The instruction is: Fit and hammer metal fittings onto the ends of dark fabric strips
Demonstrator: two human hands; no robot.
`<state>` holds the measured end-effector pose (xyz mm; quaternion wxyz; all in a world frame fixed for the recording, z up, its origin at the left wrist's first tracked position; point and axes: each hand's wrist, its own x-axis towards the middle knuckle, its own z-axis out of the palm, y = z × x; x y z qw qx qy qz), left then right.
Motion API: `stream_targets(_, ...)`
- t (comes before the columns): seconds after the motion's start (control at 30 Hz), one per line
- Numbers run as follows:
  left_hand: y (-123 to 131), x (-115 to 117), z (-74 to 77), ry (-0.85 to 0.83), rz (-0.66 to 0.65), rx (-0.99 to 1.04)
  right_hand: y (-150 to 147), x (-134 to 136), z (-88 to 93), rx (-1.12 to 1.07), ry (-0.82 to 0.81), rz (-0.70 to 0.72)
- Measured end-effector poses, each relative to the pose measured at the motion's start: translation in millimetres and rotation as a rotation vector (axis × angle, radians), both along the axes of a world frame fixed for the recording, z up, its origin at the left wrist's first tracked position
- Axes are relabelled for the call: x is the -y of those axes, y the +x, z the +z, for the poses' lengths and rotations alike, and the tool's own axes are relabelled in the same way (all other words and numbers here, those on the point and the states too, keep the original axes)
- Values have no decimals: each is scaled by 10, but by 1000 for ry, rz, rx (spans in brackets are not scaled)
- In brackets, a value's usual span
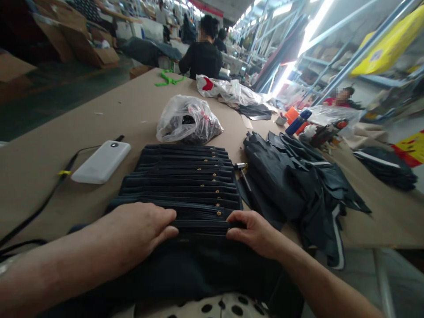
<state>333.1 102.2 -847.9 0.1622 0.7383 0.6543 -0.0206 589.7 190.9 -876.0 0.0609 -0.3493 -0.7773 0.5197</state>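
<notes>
Several dark fabric pieces with zippers and small gold pulls lie overlapped in a stack (185, 176) at the table's front edge. Nearest to me is a dark zippered piece (202, 227), its fabric hanging down toward my lap. My left hand (149, 225) pinches this piece at its left part, thumb below and fingers above. On its right part, my right hand (250, 229) holds it the same way, close to the zipper's end.
Dark fabric with white stripes (298, 176) is heaped on the right. A white phone-like device (102, 162) with a cable lies left. Behind the stack sits a clear plastic bag (188, 119). A person (203, 55) sits beyond the brown table (82, 119).
</notes>
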Motion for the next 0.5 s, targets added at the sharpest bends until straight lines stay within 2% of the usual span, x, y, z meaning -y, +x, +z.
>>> stream_targets(0.1,-3,-59,-225,-33,-41,-107,-19,4,-280,72,197,-46)
stream_targets(0.2,-50,-122,-327,17,-44,-166,-53,-36,-381,174,408,-58)
stream_targets(0.37,-19,-161,-327,-8,-59,-192,-84,-125,-491,263,499,5)
stream_targets(0.43,71,-162,-308,91,-88,-281,-94,-151,-529,278,508,16)
stream_targets(0.5,197,-175,-300,228,-183,-326,-110,-156,-555,289,512,10)
